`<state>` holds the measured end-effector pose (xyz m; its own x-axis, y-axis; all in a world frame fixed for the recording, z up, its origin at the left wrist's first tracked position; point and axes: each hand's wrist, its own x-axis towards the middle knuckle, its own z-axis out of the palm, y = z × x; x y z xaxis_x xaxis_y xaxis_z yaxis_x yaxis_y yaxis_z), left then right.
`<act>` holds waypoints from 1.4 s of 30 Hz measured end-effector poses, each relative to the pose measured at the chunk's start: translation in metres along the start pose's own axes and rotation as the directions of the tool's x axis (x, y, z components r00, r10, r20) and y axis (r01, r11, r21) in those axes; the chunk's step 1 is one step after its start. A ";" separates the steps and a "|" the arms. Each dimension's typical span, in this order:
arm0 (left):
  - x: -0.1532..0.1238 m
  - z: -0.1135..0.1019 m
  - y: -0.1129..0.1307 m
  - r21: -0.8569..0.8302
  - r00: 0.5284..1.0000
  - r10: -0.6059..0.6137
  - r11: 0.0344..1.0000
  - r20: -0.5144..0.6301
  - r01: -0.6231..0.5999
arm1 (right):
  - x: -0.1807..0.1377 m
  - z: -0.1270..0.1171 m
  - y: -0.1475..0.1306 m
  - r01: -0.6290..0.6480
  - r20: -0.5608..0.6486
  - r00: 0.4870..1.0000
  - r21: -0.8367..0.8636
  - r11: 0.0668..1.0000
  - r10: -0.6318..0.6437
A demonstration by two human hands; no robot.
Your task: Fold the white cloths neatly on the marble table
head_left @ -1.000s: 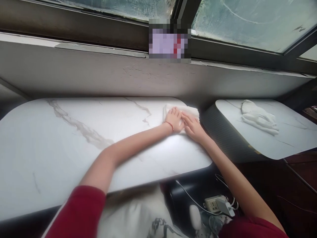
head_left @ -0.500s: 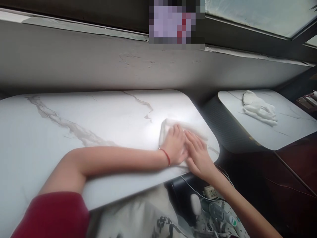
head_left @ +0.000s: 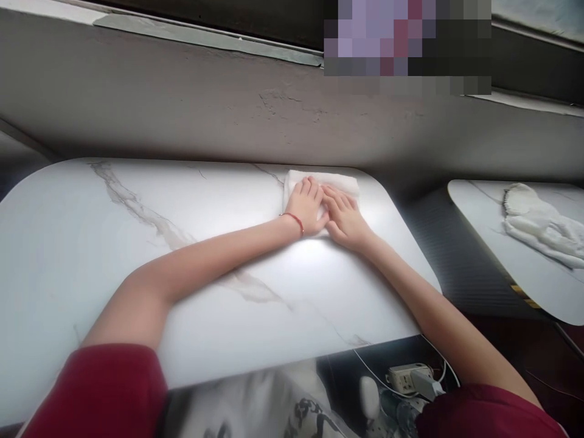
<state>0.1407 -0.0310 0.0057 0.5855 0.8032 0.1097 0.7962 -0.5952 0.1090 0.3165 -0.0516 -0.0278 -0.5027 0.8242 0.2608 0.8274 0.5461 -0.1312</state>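
A folded white cloth (head_left: 340,179) lies on the white marble-patterned table (head_left: 219,201), close to its far edge and right of the middle. My left hand (head_left: 308,205) rests flat on the cloth's left part, fingers stretched forward; a red cord bracelet circles that wrist. Beside it, my right hand (head_left: 345,217) presses on the cloth's right part with fingers extended and angled to the left. The two hands meet near the thumbs. Part of the cloth is hidden under both palms.
A second marble-patterned table (head_left: 488,243) stands at the right with a crumpled white cloth (head_left: 542,222) on it. A wall (head_left: 205,109) runs behind the tables. Below the near edge are a power strip (head_left: 404,378), white cables and a clear bottle, partly hidden.
Both hands have slid the cloth away from the near right corner toward the table's far edge. My view has shifted left, and the right arm is now more extended.
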 end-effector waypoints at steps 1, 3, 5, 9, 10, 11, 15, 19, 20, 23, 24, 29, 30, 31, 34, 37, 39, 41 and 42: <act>0.006 0.001 -0.006 -0.009 1.000 -0.013 1.000 -0.015 0.012 | 0.009 0.002 0.004 0.000 0.000 1.000 0.006 1.000 0.000; 0.016 0.003 -0.019 -0.018 0.998 -0.041 0.999 -0.038 0.041 | 0.027 0.007 0.012 0.007 -0.005 1.000 0.017 1.000 -0.007; 0.026 0.003 -0.030 -0.019 0.996 -0.072 0.997 -0.049 0.071 | 0.043 0.010 0.019 0.016 -0.016 1.000 0.025 1.000 -0.015; 0.035 0.001 -0.042 -0.023 0.995 -0.084 0.996 -0.061 0.083 | 0.061 0.013 0.026 0.031 -0.034 0.999 0.026 0.999 -0.030; 0.036 0.000 -0.043 -0.027 0.995 -0.082 0.996 -0.064 0.081 | 0.063 0.013 0.026 0.036 -0.036 0.999 0.023 0.999 -0.035; 0.036 0.000 -0.043 -0.031 0.995 -0.082 0.996 -0.064 0.080 | 0.063 0.013 0.027 0.041 -0.035 0.999 0.021 0.999 -0.040; 0.036 0.000 -0.042 -0.042 0.994 -0.082 0.996 -0.067 0.079 | 0.061 0.013 0.026 0.039 -0.037 0.999 0.028 0.999 -0.038; 0.036 0.001 -0.043 -0.034 0.992 -0.080 0.996 -0.095 0.077 | 0.062 0.012 0.025 0.026 -0.041 0.999 0.045 0.999 -0.024; 0.036 0.001 -0.043 -0.032 0.992 -0.080 0.997 -0.102 0.077 | 0.062 0.011 0.024 0.027 -0.044 0.999 0.048 0.998 -0.024; 0.036 0.003 -0.045 -0.027 0.989 -0.078 0.997 -0.125 0.076 | 0.063 0.010 0.023 0.030 -0.053 0.998 0.050 0.998 -0.027; 0.036 0.004 -0.045 -0.025 0.988 -0.078 0.997 -0.134 0.075 | 0.063 0.010 0.022 0.027 -0.057 0.998 0.047 0.999 -0.025; 0.037 0.008 -0.047 -0.021 0.985 -0.072 0.997 -0.157 0.069 | 0.061 0.013 0.019 0.000 -0.064 0.998 0.007 1.000 0.001; 0.036 0.009 -0.047 -0.024 0.985 -0.072 0.997 -0.160 0.069 | 0.060 0.013 0.019 0.000 -0.069 0.998 0.002 1.000 0.000; 0.036 0.009 -0.047 -0.028 0.984 -0.072 0.997 -0.162 0.069 | 0.059 0.013 0.019 0.003 -0.073 0.997 -0.003 1.000 -0.003; 0.033 0.010 -0.046 -0.042 0.983 -0.070 0.997 -0.169 0.063 | 0.056 0.013 0.017 0.008 -0.071 0.997 -0.015 1.000 -0.009; 0.026 0.010 -0.045 -0.057 0.984 -0.048 0.998 -0.173 0.038 | 0.050 0.011 0.012 -0.011 -0.058 0.998 -0.022 1.000 0.010; 0.017 0.009 -0.044 -0.064 0.987 -0.020 0.998 -0.160 0.010 | 0.043 0.011 0.004 -0.019 -0.063 0.998 -0.022 1.000 0.017; 0.004 0.008 -0.044 -0.066 0.991 0.017 0.998 -0.135 -0.026 | 0.032 0.012 -0.008 -0.013 -0.073 0.997 -0.024 1.000 0.011; -0.005 0.008 -0.043 -0.064 0.991 0.036 0.997 -0.126 -0.044 | 0.026 0.013 -0.016 -0.008 -0.077 0.997 -0.027 1.000 0.005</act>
<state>0.1049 -0.0090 -0.0076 0.5898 0.7719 0.2373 0.7580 -0.6305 0.1669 0.2873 -0.0373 -0.0312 -0.4774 0.8131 0.3330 0.8377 0.5356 -0.1068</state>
